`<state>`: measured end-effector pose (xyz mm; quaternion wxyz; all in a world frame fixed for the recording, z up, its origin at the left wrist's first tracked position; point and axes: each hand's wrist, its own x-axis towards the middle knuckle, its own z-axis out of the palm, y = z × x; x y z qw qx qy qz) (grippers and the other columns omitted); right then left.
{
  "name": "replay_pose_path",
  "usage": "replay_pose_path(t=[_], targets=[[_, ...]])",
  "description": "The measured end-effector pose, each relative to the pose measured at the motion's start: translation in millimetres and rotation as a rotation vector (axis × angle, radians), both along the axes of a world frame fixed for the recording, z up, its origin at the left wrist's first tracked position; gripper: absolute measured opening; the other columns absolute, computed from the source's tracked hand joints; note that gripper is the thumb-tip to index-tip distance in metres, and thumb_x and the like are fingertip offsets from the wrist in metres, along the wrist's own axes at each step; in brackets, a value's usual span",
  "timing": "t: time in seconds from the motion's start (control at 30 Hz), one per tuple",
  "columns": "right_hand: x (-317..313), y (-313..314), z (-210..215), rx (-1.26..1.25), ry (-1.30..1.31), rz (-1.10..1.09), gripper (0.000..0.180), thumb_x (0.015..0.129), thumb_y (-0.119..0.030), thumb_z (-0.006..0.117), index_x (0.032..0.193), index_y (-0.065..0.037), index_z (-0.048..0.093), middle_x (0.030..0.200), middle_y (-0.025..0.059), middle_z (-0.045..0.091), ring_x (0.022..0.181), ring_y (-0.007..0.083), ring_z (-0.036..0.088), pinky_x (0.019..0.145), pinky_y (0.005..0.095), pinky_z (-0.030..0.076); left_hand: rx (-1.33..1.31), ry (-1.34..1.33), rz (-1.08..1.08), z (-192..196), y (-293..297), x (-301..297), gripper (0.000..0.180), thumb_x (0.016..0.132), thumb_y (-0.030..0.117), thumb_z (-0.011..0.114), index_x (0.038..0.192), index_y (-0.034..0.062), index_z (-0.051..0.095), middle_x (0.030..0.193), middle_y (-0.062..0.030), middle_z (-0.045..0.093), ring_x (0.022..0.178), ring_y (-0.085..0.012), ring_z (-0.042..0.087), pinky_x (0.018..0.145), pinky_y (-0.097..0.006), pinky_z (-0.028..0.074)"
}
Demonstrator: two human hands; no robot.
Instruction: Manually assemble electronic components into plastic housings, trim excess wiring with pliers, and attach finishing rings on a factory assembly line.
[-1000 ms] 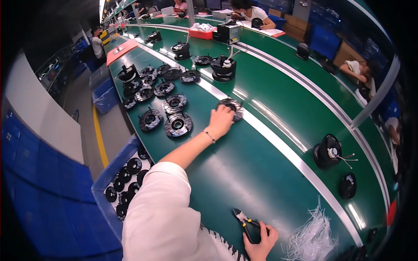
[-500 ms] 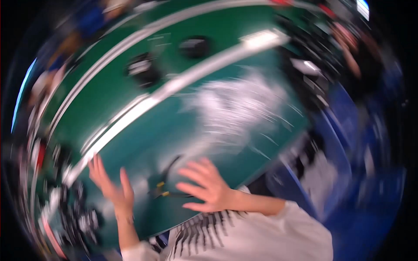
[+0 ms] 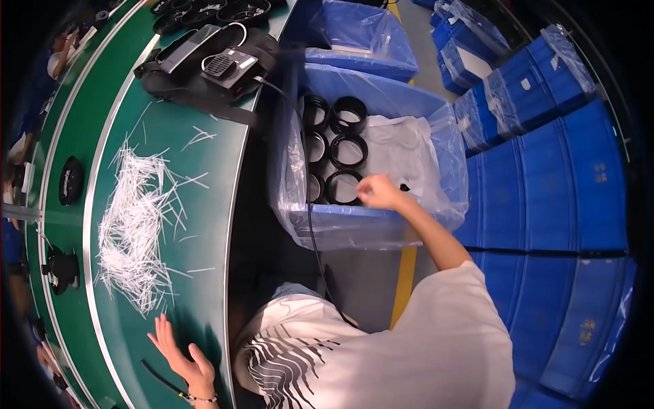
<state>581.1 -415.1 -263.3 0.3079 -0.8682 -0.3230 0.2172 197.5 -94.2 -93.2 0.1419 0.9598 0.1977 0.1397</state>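
Note:
My right hand (image 3: 379, 192) reaches into a blue plastic box (image 3: 402, 92) lined with clear film. Its fingers are closed at the rim of the nearest black ring (image 3: 330, 188). Several similar black rings stand in two columns there, beside a white sheet (image 3: 402, 146). Over the green worktable (image 3: 204, 238), my left hand (image 3: 182, 358) is open, fingers spread and holding nothing. Just beyond it lies a loose pile of thin white strips (image 3: 136, 225). The black handle of a hand tool (image 3: 158, 375) shows beside my left wrist; the rest of the tool is hidden.
A black bag (image 3: 163, 85) with a boxy device (image 3: 231, 68) and a cable sits at the table's far end. Stacked blue crates (image 3: 545, 184) line the right side. Black round parts (image 3: 70, 180) rest on the green conveyor (image 3: 75, 123) at left. A yellow line (image 3: 404, 286) marks the floor.
My view has swung to the right, from the table to the blue box. My right hand has gone from open above the table to a black ring; my left hand stays open.

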Motion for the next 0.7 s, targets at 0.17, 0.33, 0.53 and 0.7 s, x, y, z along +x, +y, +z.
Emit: replay_pose_path(t=[0.17,0.33,0.53,0.7], targets=[[23,32,-127,-0.527,0.051,0.335,0.071,0.066,-0.068,0.051,0.07,0.003,0.062,0.074,0.0197,0.062,0.067,0.0329,0.059,0.063,0.0425,0.047,-0.02,0.027,-0.142,-7,-13,16,0.052,0.073,0.013,0.051,0.121,-0.003,0.039,0.122,-0.0204,0.044,0.117,-0.0391,0.038,0.101,-0.054,0.017],[5,50,-159,-0.555,0.592,0.222,0.1,0.07,-0.069,0.046,0.127,0.011,0.028,0.134,0.0269,0.027,0.125,0.0349,0.027,0.104,0.038,0.023,-0.036,-0.014,-0.02,1,-23,23,0.044,0.075,0.008,0.056,0.116,-0.0037,0.045,0.118,-0.02,0.048,0.111,-0.0349,0.044,0.098,-0.046,0.029],[7,56,-153,-0.581,0.593,0.236,0.089,0.075,-0.061,0.044,0.128,0.009,0.029,0.135,0.0246,0.026,0.127,0.0334,0.025,0.105,0.0365,0.021,-0.044,-0.02,-0.039,4,-24,16,0.046,0.075,0.008,0.055,0.118,-0.0029,0.044,0.118,-0.0214,0.047,0.112,-0.0369,0.042,0.1,-0.047,0.027],[19,48,-143,-0.634,0.436,0.294,0.087,0.072,-0.061,0.048,0.127,0.005,0.035,0.131,0.0233,0.034,0.123,0.033,0.033,0.102,0.0361,0.027,-0.082,0.06,-0.105,13,-22,22,0.045,0.075,0.009,0.056,0.117,-0.002,0.044,0.119,-0.0203,0.047,0.113,-0.036,0.042,0.1,-0.049,0.025]])
